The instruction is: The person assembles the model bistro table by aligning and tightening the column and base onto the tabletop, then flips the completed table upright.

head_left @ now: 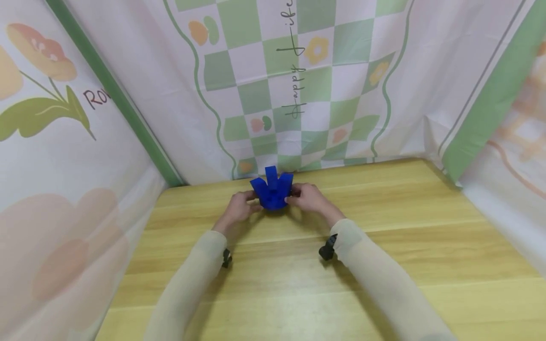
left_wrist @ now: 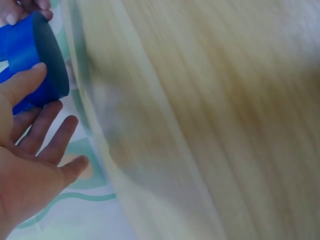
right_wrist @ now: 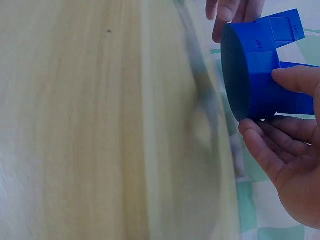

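A blue piece (head_left: 274,201) with a round base and several flat, flaring prongs is between both hands near the table's back edge. My left hand (head_left: 238,207) holds it from the left, thumb against the base's side; some of that hand's fingers stay extended in the left wrist view. From the right, my right hand (head_left: 313,199) grips it, with the thumb on the blue wall and fingertips at the bottom rim. Both wrist views show the flat, dark underside of the base (right_wrist: 236,75), tilted into sight. Exactly how far it stands off the table, I cannot tell.
The light wooden table (head_left: 277,284) stretches toward me. A checked curtain (head_left: 298,94) hangs right behind the blue piece, and printed cloth (head_left: 64,189) closes the left side. A black wrist device (head_left: 327,248) sits at my right cuff.
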### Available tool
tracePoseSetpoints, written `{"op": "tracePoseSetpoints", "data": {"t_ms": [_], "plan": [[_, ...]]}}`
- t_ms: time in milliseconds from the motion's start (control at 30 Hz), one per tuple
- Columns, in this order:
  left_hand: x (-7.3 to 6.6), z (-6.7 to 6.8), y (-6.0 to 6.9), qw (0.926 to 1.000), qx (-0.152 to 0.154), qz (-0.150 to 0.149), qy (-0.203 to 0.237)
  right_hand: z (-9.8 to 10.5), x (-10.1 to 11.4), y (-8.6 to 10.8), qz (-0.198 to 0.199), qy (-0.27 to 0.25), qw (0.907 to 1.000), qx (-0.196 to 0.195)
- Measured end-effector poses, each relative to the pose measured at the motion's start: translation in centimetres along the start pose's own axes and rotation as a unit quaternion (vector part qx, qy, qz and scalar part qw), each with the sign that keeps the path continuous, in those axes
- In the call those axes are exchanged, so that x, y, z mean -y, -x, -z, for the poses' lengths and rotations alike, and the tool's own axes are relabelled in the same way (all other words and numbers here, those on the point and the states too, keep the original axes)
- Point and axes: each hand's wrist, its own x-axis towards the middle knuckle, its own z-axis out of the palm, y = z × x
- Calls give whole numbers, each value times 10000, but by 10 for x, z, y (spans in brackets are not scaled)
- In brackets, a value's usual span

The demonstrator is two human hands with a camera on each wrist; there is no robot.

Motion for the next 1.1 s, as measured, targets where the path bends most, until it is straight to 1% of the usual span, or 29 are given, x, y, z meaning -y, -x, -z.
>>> {"op": "tracePoseSetpoints", "data": {"t_ms": [167,267,400,500,600,700,800,933,1100], "plan": [[-3,-1,1,9999,-88,-50,-90,6,1,3,42,-7,10000,50],[-5,-2,2,9997,-158,-162,-116,9,1,6,7,-12,10000,58],[-9,-2,4,9990,-274,-341,7,15,3,9,-88,-37,10000,-18],[-12,-1,5,9986,-319,-393,144,19,4,10,-155,-61,9999,-40],[-17,2,7,9979,-365,-432,315,24,6,12,-284,-311,9991,55],[-22,6,8,9970,-396,-446,496,31,11,14,-543,-694,9959,178],[-24,8,7,9967,-374,-416,585,35,13,15,-758,-999,9918,244],[-27,11,6,9971,-338,-302,606,38,12,16,-848,-1217,9884,314],[-30,14,5,9963,-342,-77,779,41,11,18,-936,-1573,9824,381]]}}
